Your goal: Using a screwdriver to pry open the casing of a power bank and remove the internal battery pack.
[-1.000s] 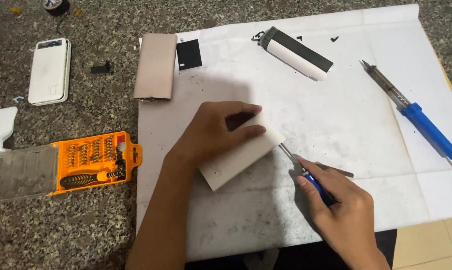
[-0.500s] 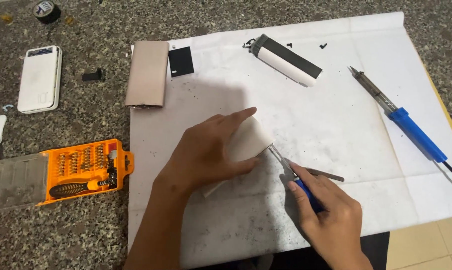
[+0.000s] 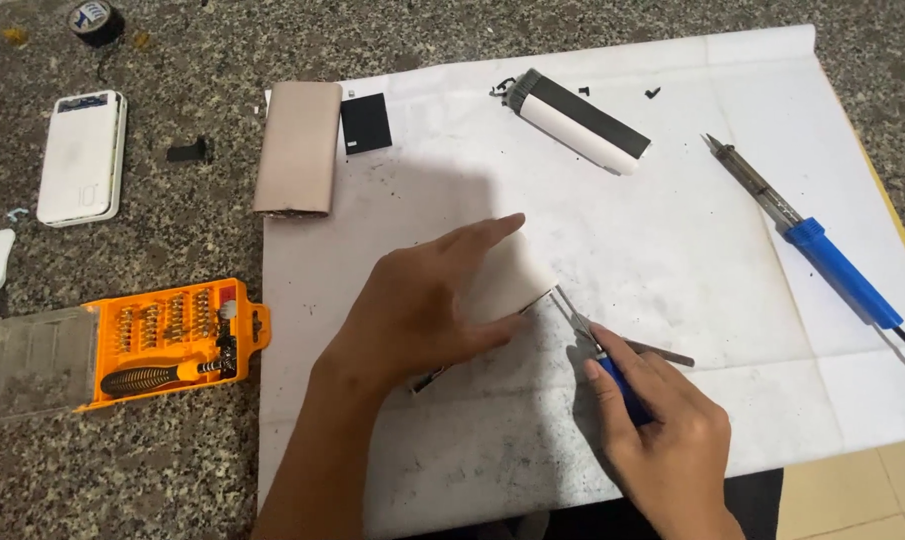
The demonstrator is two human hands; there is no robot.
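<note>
My left hand [image 3: 422, 310] grips a white slab-shaped casing [image 3: 507, 280] and tilts it up on its long edge on the white paper sheet [image 3: 672, 240]. The hand hides most of the casing. My right hand [image 3: 662, 430] holds a blue-handled screwdriver [image 3: 597, 345], and its metal tip touches the casing's right corner. A thin metal tool [image 3: 662, 352] lies on the paper just beside my right hand.
On the paper lie a beige flat case [image 3: 297, 148], a small black square [image 3: 365, 122], a black-and-white casing [image 3: 582, 122] and a blue-handled soldering iron [image 3: 812, 240]. On the granite counter sit an orange screwdriver-bit set [image 3: 172, 340], a white power bank [image 3: 80, 155] and a tape roll [image 3: 94, 18].
My left hand has turned the white casing from lying flat to standing on its edge. The screwdriver tip has stayed at the casing's right end.
</note>
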